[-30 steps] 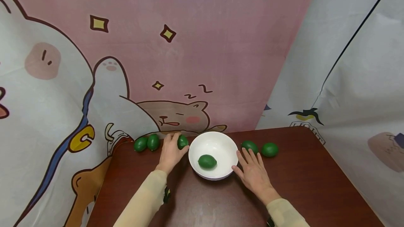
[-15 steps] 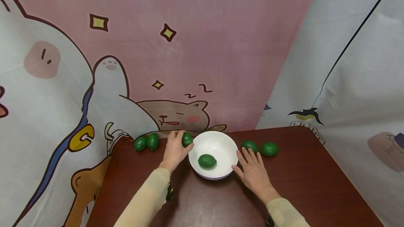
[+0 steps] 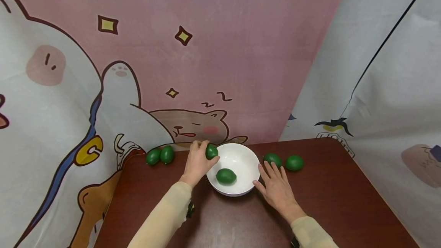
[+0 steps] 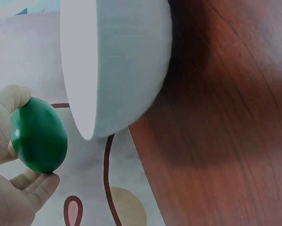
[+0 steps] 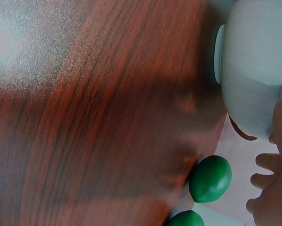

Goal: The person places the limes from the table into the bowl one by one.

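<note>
My left hand [image 3: 198,165] pinches a green lime [image 3: 211,151] between thumb and fingers, at the left rim of a white bowl [image 3: 242,160]. In the left wrist view this lime [image 4: 39,136] is raised beside the bowl's lip, thumb at one end and fingertips at the other. Inside the bowl lies another lime [image 3: 226,176]. My right hand [image 3: 275,192] has its fingers spread and straight, with the thumb at the bowl's right rim. Beyond its fingertips rests a lime [image 3: 272,159] on the table.
Two limes, one at the far left [image 3: 153,157] and its neighbour [image 3: 167,154], sit side by side near the table's back edge. Another lime [image 3: 294,163] lies right of the bowl. A printed cloth [image 3: 262,68] hangs behind the brown table [image 3: 337,198].
My left hand has carried its lime rightward, from left of the bowl to over its left rim. My right hand and the bowl have stayed put.
</note>
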Motion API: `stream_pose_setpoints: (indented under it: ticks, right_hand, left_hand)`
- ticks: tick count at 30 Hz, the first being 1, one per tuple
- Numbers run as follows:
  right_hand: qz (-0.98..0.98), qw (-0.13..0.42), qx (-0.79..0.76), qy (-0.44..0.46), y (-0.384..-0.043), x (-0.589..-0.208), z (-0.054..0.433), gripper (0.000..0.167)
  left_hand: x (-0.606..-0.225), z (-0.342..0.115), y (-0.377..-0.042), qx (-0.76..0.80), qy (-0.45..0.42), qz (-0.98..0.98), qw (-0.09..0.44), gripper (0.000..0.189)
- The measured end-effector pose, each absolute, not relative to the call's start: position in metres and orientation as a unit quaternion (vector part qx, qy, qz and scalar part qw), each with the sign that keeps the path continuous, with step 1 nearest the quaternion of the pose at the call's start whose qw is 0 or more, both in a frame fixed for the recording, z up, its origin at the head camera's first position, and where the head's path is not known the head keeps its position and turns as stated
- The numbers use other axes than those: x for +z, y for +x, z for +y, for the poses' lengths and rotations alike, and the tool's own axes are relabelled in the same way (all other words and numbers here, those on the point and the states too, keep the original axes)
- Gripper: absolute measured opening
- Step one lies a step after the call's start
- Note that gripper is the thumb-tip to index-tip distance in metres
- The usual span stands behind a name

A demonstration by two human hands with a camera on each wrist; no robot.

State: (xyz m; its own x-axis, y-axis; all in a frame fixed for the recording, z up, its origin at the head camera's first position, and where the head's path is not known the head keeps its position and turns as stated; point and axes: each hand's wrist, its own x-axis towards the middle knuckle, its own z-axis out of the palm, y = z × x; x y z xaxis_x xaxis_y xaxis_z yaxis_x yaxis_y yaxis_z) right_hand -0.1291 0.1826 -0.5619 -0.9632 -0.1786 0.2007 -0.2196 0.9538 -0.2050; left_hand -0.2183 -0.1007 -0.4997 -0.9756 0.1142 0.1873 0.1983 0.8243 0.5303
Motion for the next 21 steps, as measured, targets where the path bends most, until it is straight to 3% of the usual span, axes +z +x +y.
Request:
stream_pose_setpoints:
  ticks: [21]
  right_hand:
    - [-0.981,0.109,0.118,0.106,-0.127,-0.561,0.183,0.067]
  left_hand:
    - [-0.489,-0.067,-0.216,-0.247,-0.101,-0.963,0.035,0.07]
